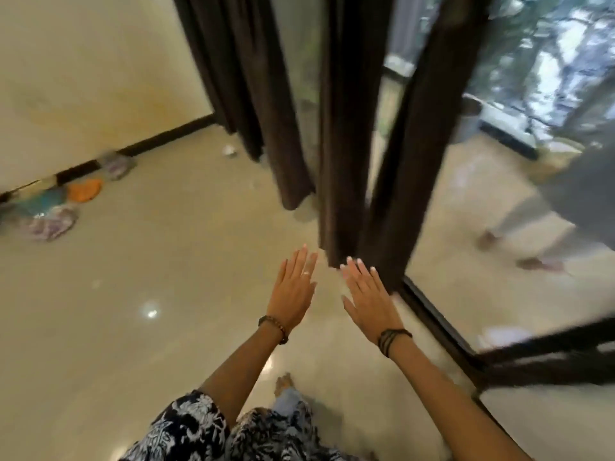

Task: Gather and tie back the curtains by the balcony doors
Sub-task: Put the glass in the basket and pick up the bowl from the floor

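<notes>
Curtain point(342, 128) just beyond fingertips | left hand point(294, 294), right hand point(369, 297) flat, fingers straight (holding nothing)

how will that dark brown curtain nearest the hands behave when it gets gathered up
The dark brown curtain hangs in long soft folds almost to the floor, so it will probably be floppy and bunch easily. Its length and opaque look suggest some weight, so it may sag or slip out. Both the left hand and right hand are open, not yet holding it.
</notes>
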